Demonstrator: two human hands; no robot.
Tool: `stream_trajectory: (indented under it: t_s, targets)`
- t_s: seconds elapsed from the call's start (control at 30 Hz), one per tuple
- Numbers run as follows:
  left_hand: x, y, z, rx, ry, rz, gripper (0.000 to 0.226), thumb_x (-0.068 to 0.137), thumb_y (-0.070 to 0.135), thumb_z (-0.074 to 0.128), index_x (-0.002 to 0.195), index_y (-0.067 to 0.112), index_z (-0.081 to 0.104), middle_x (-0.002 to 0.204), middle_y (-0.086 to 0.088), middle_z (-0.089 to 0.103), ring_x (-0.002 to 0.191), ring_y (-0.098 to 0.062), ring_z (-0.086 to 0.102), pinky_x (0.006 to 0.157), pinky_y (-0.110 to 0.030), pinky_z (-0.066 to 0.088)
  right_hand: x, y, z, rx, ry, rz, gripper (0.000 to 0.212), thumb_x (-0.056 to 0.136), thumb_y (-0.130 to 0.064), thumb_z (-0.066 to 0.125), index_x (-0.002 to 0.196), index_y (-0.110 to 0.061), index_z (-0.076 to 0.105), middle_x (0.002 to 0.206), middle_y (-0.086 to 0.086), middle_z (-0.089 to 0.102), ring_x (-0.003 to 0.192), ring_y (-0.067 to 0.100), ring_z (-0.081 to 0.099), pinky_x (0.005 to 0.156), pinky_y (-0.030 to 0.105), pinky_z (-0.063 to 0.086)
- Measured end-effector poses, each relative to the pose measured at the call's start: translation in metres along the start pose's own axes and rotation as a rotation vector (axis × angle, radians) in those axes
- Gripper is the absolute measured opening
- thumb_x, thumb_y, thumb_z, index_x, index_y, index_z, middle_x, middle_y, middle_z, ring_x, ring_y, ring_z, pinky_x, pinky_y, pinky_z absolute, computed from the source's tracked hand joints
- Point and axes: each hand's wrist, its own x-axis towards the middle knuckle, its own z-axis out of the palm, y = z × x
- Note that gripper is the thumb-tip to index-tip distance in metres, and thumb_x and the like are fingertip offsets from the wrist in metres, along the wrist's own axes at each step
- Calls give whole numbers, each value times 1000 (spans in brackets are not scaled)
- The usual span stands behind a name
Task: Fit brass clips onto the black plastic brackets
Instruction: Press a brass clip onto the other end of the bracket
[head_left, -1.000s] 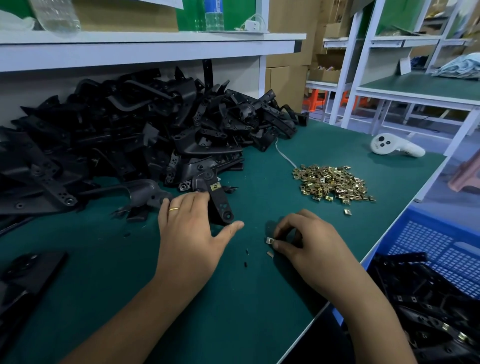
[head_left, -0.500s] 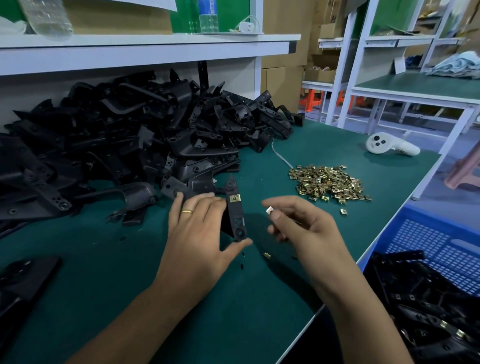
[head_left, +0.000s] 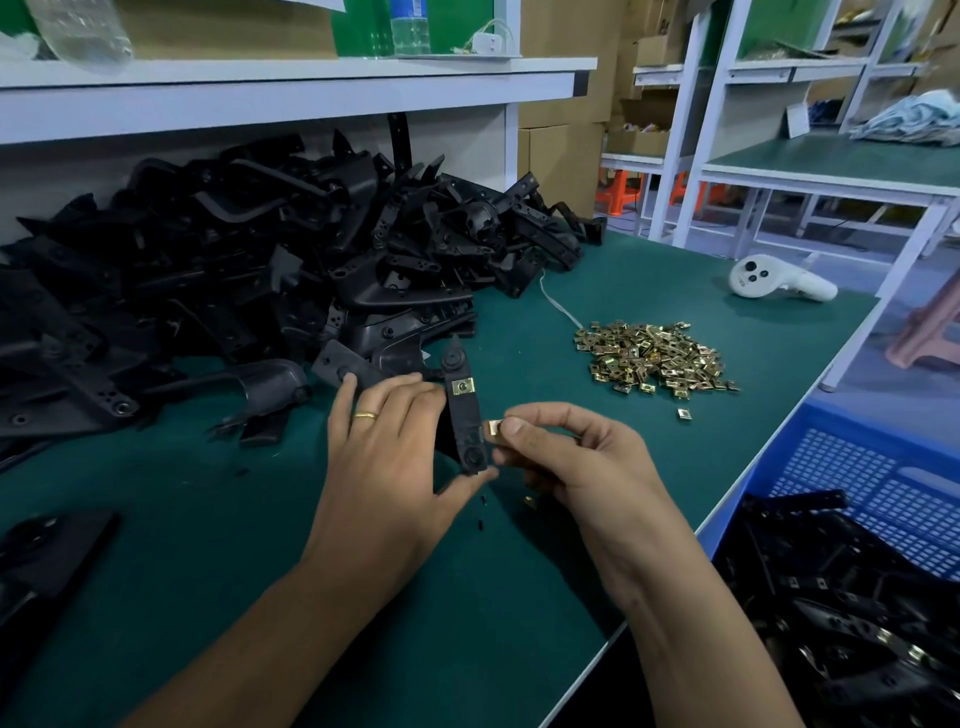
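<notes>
Two hands (head_left: 395, 447), one controller (head_left: 779, 278), two bottles (head_left: 409, 26).

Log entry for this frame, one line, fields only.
left hand: holds black bracket upright | one clip fitted near top | right hand: pinches brass clip beside bracket | clip pile on table

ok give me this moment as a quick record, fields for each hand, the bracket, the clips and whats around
left hand: left hand grips the black bracket, held upright off the green mat
right hand: right hand pinches a loose clip beside the bracket's lower part
bracket: one fitted clip already near its upper end
clip supply: pile of brass clips to the right on the mat
bracket stock: heap of black brackets at the back left
finished parts: blue crate, lower right, with black parts
other: white controller far right
</notes>
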Motion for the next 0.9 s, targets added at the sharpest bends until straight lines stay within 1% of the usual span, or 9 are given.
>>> stream_trajectory:
  t_s: [0.07,0.17,0.3,0.47,0.6,0.67,0.7,0.8,0.9]
  targets:
    - [0,2,-1,15,15,25,66,84,63,64,126,12,57,127,-1,63,134,-24,50,122,-59,22,-1,0,0,-11,-2,1,10,87,-17,80,94,-10,78,86,16,78,69,14,69,58,19,51]
    - [-1,4,-3,31,20,35,66,85,63,58,125,10,57,126,-2,63,133,-26,51,121,-60,24,-1,-1,0,-32,-12,-4,12,86,-18,81,94,-9,78,83,17,77,64,13,67,57,20,50]
    - [-2,4,-5,28,19,16,66,83,59,68,125,9,60,127,-3,63,133,-26,51,120,-61,25,-1,0,2,-46,0,-11,12,87,-17,81,93,-8,77,80,15,76,60,12,66,55,20,50]
    - [-1,4,-5,47,13,17,67,79,56,74,125,9,60,127,-3,63,133,-27,51,120,-62,25,-3,0,3,-67,34,-16,9,84,-16,83,90,-10,79,80,15,77,65,16,70,58,22,53]
    - [-2,5,-4,69,14,20,69,77,54,78,126,10,58,127,-3,63,132,-27,52,118,-64,26,-5,0,7,-112,95,-27,6,80,-21,86,85,-19,83,80,7,79,68,13,73,60,21,54]
    - [-2,4,-5,81,17,5,68,77,55,76,124,11,58,126,-3,63,130,-27,51,118,-64,26,-6,2,10,-73,128,-40,5,80,-19,87,84,-19,83,79,7,79,66,11,72,57,18,53]
    - [-2,3,-5,84,19,2,67,77,56,75,124,12,58,126,-2,63,130,-27,51,118,-64,26,-6,3,12,-49,141,-46,5,80,-17,87,84,-18,83,79,8,79,66,12,73,58,18,54]
    - [-2,2,-5,80,41,14,64,82,62,68,124,15,57,124,1,63,128,-25,52,118,-64,25,-6,7,18,32,178,-59,5,82,-13,86,85,-16,83,80,11,79,69,16,74,67,24,60]
    - [-1,2,-5,73,54,3,62,81,63,64,122,17,58,123,3,63,127,-23,52,118,-64,25,-5,11,23,123,216,-71,5,82,-11,85,85,-14,82,81,10,79,68,12,73,65,21,58]
